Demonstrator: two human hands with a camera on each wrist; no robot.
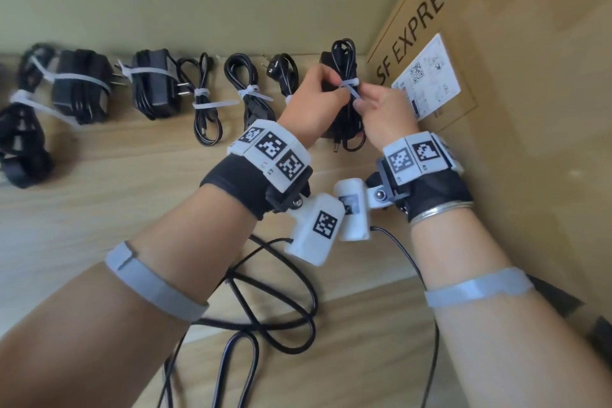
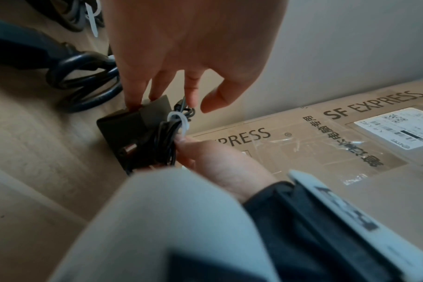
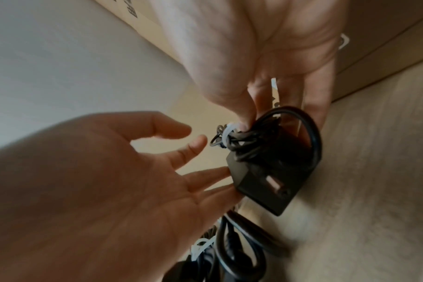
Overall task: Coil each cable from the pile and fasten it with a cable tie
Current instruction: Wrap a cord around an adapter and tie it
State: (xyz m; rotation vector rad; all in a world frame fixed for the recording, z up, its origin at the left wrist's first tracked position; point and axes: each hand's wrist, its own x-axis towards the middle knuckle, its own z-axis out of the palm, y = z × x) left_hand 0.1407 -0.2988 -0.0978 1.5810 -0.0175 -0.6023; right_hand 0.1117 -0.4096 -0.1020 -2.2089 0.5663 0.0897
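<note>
- A black adapter [image 1: 344, 99] with its coiled cable [image 1: 344, 50] lay on the wooden floor [image 1: 99, 209] at the right end of a row, just beside a cardboard box [image 1: 513, 76].
- One white tie [image 1: 350, 89] circled the adapter and coil, its loop showing in the left wrist view.
- The right hand [image 1: 384, 116] pinched the tie's free tail between thumb and finger.
- The left hand [image 1: 318, 99] rested on the adapter; in the wrist views two fingertips [image 2: 133, 101] touched the block, while the thumb and the other fingers were spread and held nothing.
- Left of it lay six bundles [image 1: 152, 83] already tied in white, though the far-left end of the row ran out of view.
- Loose black cables [image 1: 275, 301] lay on the floor under the forearms; their number could not be told.
- The box carried one white label [image 1: 427, 76] and the print "SF EXPRESS".
</note>
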